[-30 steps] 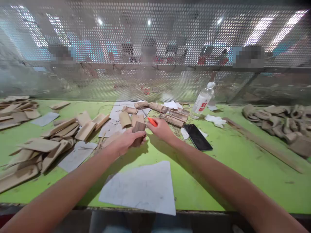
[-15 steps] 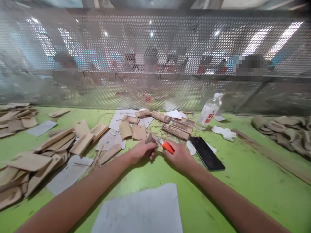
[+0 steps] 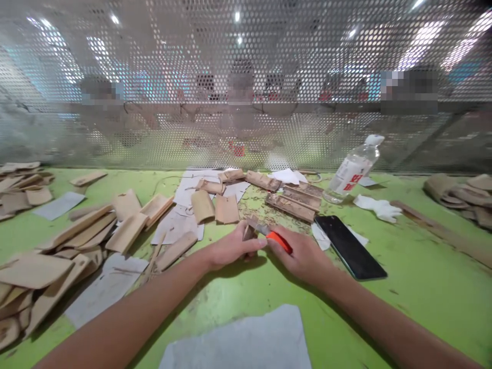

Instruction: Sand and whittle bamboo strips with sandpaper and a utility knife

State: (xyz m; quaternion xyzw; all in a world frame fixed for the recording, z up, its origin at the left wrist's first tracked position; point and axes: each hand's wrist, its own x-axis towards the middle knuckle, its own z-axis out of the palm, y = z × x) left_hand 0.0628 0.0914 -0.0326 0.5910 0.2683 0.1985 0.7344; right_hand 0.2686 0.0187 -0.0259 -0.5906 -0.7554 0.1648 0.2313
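Note:
In my right hand [image 3: 303, 253] is a utility knife [image 3: 280, 241] with an orange handle, its metal blade pointing left. My left hand [image 3: 232, 248] is closed around a small brown bamboo piece [image 3: 249, 232], mostly covered by the fingers. The blade lies against or just over this piece; exact contact is hard to make out. The left thumb reaches toward the knife's front end. Just beyond the hands are two pale curved bamboo pieces [image 3: 226, 209] and several darker bamboo strips [image 3: 290, 207] among brown shavings.
Stacked bamboo pieces [image 3: 34, 269] cover the left side. A black phone [image 3: 349, 246], a plastic bottle [image 3: 351, 171] and a white glove [image 3: 378, 207] are on the right. White paper [image 3: 238, 343] lies in front of me. A perforated metal screen [image 3: 192, 138] borders the green table's back.
The camera view has tilted and shifted slightly. Both hands have turned a little, and the left thumb now stretches farther toward the knife, which stays in the right hand.

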